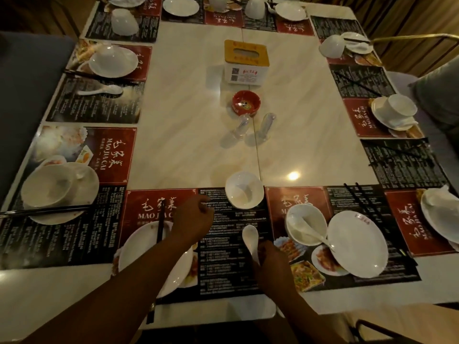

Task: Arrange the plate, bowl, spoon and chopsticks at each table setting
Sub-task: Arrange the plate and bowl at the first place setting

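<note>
one glossy white spoon (250,238) in right hand (271,265)

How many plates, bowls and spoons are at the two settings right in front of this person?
Plates: 2 (left, right)
Bowls: 2 (left, right)
Spoons: 2 (left, right)
Total: 6

a pale marbled worktop (193,120), two slabs meeting at a seam down the middle, shows one small bright glint (293,175) under dim, warm light. a grey upholstered seat (24,95) lines its left side and a grey cushion (439,90) sits at the right. a gold-striped curtain (409,16) hangs behind a brass chair frame (409,36).
</note>
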Action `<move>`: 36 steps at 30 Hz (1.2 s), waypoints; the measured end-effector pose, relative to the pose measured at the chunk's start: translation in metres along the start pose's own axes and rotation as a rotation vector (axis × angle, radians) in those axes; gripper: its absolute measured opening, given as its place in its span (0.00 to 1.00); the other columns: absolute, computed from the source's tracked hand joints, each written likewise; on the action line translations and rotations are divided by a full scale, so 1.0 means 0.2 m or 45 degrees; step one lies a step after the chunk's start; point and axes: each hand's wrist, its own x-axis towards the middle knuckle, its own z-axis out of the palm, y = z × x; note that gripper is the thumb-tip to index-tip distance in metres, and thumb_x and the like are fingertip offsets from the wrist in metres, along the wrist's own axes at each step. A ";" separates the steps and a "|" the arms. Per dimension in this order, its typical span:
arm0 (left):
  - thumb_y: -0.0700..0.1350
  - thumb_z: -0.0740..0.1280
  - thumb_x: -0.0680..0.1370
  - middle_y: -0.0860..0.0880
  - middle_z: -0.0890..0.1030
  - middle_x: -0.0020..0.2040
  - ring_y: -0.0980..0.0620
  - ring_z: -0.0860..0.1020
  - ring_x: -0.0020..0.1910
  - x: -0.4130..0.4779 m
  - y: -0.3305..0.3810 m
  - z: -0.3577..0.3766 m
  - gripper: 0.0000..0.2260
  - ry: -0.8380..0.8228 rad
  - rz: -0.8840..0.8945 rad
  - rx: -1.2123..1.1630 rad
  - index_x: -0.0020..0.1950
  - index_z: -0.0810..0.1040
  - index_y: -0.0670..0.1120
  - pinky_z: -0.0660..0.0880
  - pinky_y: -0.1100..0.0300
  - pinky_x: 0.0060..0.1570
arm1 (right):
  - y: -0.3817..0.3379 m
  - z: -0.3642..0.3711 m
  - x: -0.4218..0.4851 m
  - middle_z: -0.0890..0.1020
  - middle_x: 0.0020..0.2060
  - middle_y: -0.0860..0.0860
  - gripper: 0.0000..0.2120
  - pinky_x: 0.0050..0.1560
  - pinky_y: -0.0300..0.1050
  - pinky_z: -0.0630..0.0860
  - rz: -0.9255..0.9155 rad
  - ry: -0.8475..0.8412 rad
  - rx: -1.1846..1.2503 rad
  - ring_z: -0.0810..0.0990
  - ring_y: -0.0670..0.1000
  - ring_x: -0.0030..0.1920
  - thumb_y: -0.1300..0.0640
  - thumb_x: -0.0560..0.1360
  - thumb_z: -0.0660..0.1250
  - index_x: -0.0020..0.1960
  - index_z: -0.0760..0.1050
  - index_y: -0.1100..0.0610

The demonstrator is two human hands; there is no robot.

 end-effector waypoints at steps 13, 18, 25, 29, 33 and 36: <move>0.45 0.70 0.79 0.42 0.78 0.61 0.48 0.83 0.44 0.12 0.16 0.22 0.18 -0.056 -0.305 -0.365 0.68 0.74 0.50 0.84 0.52 0.38 | -0.20 -0.23 0.29 0.76 0.57 0.51 0.15 0.51 0.38 0.71 -0.254 0.112 0.010 0.76 0.49 0.54 0.52 0.80 0.64 0.64 0.71 0.54; 0.43 0.66 0.81 0.42 0.76 0.63 0.44 0.79 0.54 0.12 0.23 0.22 0.14 -0.110 -0.523 -0.654 0.67 0.76 0.47 0.84 0.51 0.43 | -0.34 -0.30 0.68 0.74 0.64 0.59 0.22 0.56 0.47 0.71 -0.192 -0.046 -0.034 0.75 0.59 0.62 0.57 0.81 0.61 0.73 0.65 0.59; 0.40 0.65 0.80 0.39 0.80 0.59 0.39 0.82 0.54 0.08 0.21 0.07 0.12 -0.232 -0.635 -0.760 0.63 0.79 0.44 0.83 0.47 0.48 | -0.37 -0.23 0.69 0.80 0.47 0.53 0.08 0.44 0.46 0.76 -0.184 -0.097 -0.057 0.79 0.54 0.48 0.57 0.79 0.61 0.55 0.75 0.56; 0.38 0.67 0.79 0.42 0.84 0.52 0.45 0.84 0.48 -0.02 0.09 -0.10 0.11 -0.278 -0.551 -0.649 0.58 0.82 0.49 0.83 0.52 0.42 | -0.39 -0.17 0.49 0.80 0.49 0.47 0.12 0.41 0.32 0.69 -0.222 -0.152 0.109 0.78 0.46 0.47 0.60 0.80 0.62 0.62 0.77 0.52; 0.32 0.64 0.77 0.48 0.86 0.47 0.47 0.85 0.47 -0.15 -0.02 -0.22 0.19 -0.421 -0.458 -0.517 0.60 0.82 0.53 0.83 0.51 0.46 | -0.38 -0.11 0.31 0.81 0.54 0.45 0.18 0.45 0.33 0.72 -0.184 -0.242 0.235 0.79 0.44 0.52 0.63 0.79 0.63 0.65 0.76 0.48; 0.29 0.61 0.76 0.46 0.86 0.51 0.46 0.85 0.48 -0.21 -0.04 -0.25 0.26 -0.440 -0.505 -0.591 0.58 0.82 0.58 0.83 0.54 0.44 | -0.38 -0.07 0.23 0.80 0.51 0.39 0.21 0.45 0.33 0.74 -0.124 -0.242 0.278 0.78 0.40 0.50 0.63 0.77 0.63 0.65 0.75 0.45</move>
